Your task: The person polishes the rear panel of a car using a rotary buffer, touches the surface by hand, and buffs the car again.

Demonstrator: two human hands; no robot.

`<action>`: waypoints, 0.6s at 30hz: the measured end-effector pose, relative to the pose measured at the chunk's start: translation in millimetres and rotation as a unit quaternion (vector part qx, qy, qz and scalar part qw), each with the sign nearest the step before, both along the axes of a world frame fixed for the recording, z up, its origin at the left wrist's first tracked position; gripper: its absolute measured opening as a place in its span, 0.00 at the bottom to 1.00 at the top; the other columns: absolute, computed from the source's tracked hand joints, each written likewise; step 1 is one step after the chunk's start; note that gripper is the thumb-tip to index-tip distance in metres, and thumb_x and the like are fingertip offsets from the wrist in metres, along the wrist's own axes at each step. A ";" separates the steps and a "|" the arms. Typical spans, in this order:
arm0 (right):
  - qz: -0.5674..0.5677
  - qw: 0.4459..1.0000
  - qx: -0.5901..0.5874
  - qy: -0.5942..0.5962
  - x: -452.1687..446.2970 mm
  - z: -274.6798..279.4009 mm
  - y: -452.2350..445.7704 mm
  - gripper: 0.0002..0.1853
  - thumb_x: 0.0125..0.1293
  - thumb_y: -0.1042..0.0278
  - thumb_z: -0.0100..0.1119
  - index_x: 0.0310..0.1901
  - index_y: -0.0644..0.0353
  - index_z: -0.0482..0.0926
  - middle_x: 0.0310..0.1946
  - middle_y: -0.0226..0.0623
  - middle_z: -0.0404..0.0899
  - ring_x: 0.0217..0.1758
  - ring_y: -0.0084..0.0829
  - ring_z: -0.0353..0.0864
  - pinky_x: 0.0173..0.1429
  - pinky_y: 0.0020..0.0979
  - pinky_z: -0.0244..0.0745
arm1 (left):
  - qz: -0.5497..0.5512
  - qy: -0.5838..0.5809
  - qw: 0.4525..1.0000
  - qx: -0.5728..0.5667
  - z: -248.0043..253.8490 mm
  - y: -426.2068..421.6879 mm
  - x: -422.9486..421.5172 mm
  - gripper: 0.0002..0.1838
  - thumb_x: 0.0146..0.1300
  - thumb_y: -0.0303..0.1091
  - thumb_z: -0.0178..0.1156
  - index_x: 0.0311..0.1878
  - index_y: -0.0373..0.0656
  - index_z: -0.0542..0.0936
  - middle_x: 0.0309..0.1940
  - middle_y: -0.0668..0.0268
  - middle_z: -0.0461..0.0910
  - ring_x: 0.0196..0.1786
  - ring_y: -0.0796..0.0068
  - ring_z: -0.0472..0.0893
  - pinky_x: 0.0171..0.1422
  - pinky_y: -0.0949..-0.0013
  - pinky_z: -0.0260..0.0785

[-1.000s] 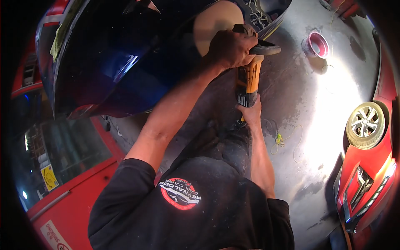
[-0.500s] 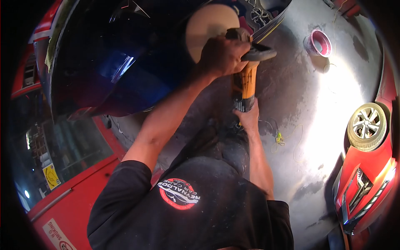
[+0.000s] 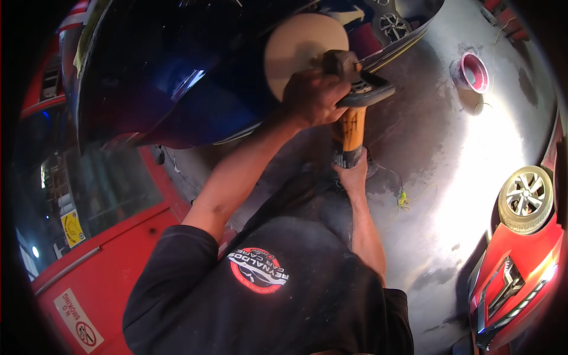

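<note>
A polisher (image 3: 353, 127) with an orange-yellow body and black head is held between both hands. Its round cream pad (image 3: 296, 50) lies face-on against a glossy dark blue car panel (image 3: 177, 77). My left hand (image 3: 316, 97) is closed at the front of the tool, by the black loop handle (image 3: 370, 94); the fingers are partly blurred. My right hand (image 3: 353, 171) wraps around the dark rear end of the body, below the left. A dark shadow of the tool falls on the pad.
A red vehicle door (image 3: 112, 254) with a no-smoking sign (image 3: 80, 319) stands close on the left. On the grey floor are a pink bucket (image 3: 469, 72) at upper right and a yellow-green cord connector (image 3: 403, 200). A red car front (image 3: 515, 278) and a wheel (image 3: 525, 198) are at right.
The head view has shifted, so the bucket and wheel appear further right and lower. The polisher and both hands appear slightly lower in view, with the pad still at the blue panel.
</note>
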State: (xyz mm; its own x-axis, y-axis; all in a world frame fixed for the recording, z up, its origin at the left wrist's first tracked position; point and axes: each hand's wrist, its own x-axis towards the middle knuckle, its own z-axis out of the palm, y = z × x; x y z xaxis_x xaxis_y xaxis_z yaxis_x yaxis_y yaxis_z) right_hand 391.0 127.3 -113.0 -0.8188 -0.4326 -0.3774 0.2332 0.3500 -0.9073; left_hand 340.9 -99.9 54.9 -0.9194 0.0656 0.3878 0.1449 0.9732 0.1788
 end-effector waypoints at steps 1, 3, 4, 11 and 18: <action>0.002 1.000 0.004 -0.006 13.5 3.9 -1.6 0.40 0.49 0.71 0.81 0.64 0.59 0.71 0.51 0.50 0.88 0.58 0.47 0.88 0.63 0.41 0.79 | 0.003 0.008 1.000 0.005 2.8 -0.6 18.1 0.13 0.47 0.39 0.75 0.32 0.51 0.80 0.25 0.68 0.79 0.30 0.62 0.83 0.38 0.58 0.76; 0.011 1.000 0.012 -0.014 38.7 13.9 -6.4 0.40 0.50 0.70 0.80 0.65 0.59 0.71 0.51 0.51 0.88 0.59 0.48 0.89 0.63 0.41 0.80 | 0.016 0.008 1.000 0.009 8.8 -4.5 54.5 0.11 0.47 0.37 0.74 0.31 0.50 0.80 0.23 0.68 0.77 0.29 0.62 0.82 0.37 0.59 0.75; 0.028 0.999 0.014 -0.021 49.1 17.9 -7.6 0.40 0.52 0.68 0.80 0.67 0.58 0.70 0.53 0.52 0.88 0.61 0.49 0.88 0.64 0.41 0.80 | 0.026 0.001 1.000 0.008 11.9 -7.9 73.8 0.11 0.47 0.37 0.74 0.31 0.50 0.81 0.23 0.68 0.77 0.28 0.62 0.81 0.36 0.59 0.74; 0.105 0.993 0.030 -0.036 105.3 23.4 -16.9 0.41 0.58 0.63 0.77 0.73 0.53 0.67 0.56 0.57 0.86 0.64 0.55 0.84 0.66 0.45 0.80 | 0.090 -0.011 0.995 0.041 9.8 -26.3 186.9 0.11 0.46 0.33 0.75 0.27 0.49 0.79 0.23 0.68 0.77 0.29 0.63 0.82 0.34 0.59 0.74; 0.125 0.991 0.057 -0.005 108.6 34.5 -19.3 0.44 0.57 0.65 0.77 0.75 0.53 0.66 0.55 0.56 0.87 0.62 0.55 0.85 0.65 0.45 0.80 | 0.116 0.013 0.992 0.040 20.3 -30.7 215.2 0.11 0.51 0.29 0.73 0.24 0.47 0.78 0.19 0.65 0.72 0.22 0.59 0.75 0.30 0.59 0.68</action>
State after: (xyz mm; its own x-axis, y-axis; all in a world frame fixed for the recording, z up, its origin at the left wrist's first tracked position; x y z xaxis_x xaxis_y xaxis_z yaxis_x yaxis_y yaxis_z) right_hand 499.6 108.1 -78.4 -0.6878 -0.5745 -0.4437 0.1361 0.4983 -0.8562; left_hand 556.1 -130.6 75.2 -0.8958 -0.1779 0.4073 -0.0752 0.9639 0.2556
